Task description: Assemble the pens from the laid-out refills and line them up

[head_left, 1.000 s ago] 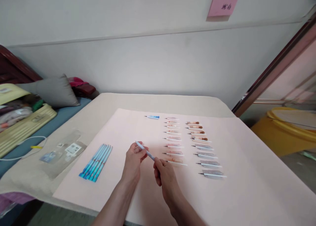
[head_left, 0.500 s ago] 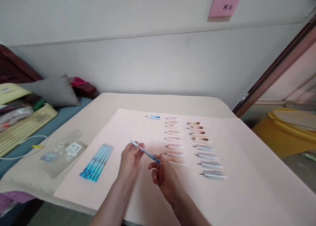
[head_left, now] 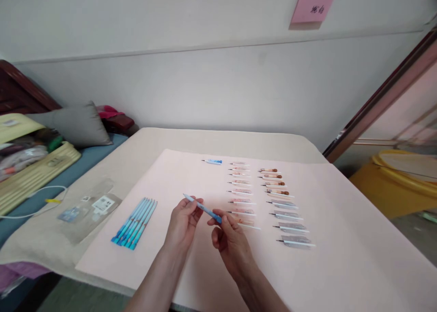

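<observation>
from my seat at the far end of the head camera, i have the blue pen [head_left: 206,209] held above the pink sheet [head_left: 324,275], between both hands. its long axis runs slantwise — pale tip aimed at 10 o'clock, darker blue end at 4 o'clock.

my left hand [head_left: 182,218] has the tip-side half, thumb and fingertips closed lightly around the barrel, the tip poking out past them. my right hand [head_left: 231,237] pinches the dark end between thumb and forefinger, with the lower fingers curled in loosely. the left forearm comes up from the near edge leaning toward 1 o'clock, the right one toward 11, so they converge on the pen.

measured from that pen, a row of blue pens [head_left: 134,223] lies near 9 o'clock, dark ends toward 7. a slim blue pen [head_left: 214,161] lies at 12 o'clock, and two columns of white refills [head_left: 300,244] spread from 1 to 4 o'clock — dark points facing 9.
</observation>
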Demonstrator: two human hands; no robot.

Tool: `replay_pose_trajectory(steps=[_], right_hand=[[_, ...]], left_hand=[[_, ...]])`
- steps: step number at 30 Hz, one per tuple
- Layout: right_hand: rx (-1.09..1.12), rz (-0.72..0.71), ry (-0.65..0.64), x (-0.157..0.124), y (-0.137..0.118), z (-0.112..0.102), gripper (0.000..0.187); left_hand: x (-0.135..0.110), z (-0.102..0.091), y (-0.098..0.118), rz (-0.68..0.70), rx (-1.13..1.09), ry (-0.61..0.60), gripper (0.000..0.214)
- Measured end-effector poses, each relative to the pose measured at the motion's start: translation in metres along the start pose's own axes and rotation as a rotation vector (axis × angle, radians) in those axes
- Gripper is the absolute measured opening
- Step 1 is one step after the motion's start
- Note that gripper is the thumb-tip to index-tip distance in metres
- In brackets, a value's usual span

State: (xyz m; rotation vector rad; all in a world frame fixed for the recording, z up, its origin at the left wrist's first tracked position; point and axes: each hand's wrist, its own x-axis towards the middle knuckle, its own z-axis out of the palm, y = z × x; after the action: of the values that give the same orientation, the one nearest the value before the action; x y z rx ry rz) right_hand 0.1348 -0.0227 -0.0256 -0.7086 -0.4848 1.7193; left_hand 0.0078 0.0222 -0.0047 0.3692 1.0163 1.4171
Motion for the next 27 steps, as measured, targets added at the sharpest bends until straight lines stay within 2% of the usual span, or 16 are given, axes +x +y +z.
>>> replay_pose_trajectory(steps=[4, 8, 13, 18, 21, 22, 24, 25, 27], right_hand=[[-0.002, -0.012, 0.021, -0.001, -0.003, -0.001, 0.028], [-0.009, 0.035, 0.04, -0.002, -0.002, -0.001, 0.031], [-0.089, 0.115, 0.15, 0.002, 0.004, -0.005, 0.034], [-0.124, 0.136, 0.321, 0.006, 0.007, -0.011, 0.027], [-0.106, 0.141, 0.376, 0.006, 0.004, -0.011, 0.025], [-0.099, 0.138, 0.38, 0.005, 0.002, -0.011, 0.024], [-0.089, 0.127, 0.377, 0.005, -0.002, -0.011, 0.024], [-0.086, 0.122, 0.373, 0.005, -0.004, -0.011, 0.024], [-0.084, 0.114, 0.37, 0.005, -0.007, -0.012, 0.023]], left_hand=[[-0.002, 0.001, -0.003, -0.01, 0.001, -0.02, 0.008], [0.0, 0.0, 0.003, 0.001, 0.042, 0.001, 0.013], [0.0, 0.0, 0.009, 0.013, 0.122, 0.013, 0.026], [0.001, -0.002, 0.01, 0.055, 0.268, -0.044, 0.037], [0.014, -0.014, 0.02, 0.168, 0.601, -0.03, 0.038], [0.02, -0.021, 0.026, 0.222, 0.781, 0.018, 0.037], [0.031, -0.039, 0.041, 0.296, 1.298, 0.211, 0.025], [0.036, -0.048, 0.048, 0.266, 1.575, 0.286, 0.017], [0.042, -0.065, 0.06, 0.225, 1.705, 0.348, 0.008]])
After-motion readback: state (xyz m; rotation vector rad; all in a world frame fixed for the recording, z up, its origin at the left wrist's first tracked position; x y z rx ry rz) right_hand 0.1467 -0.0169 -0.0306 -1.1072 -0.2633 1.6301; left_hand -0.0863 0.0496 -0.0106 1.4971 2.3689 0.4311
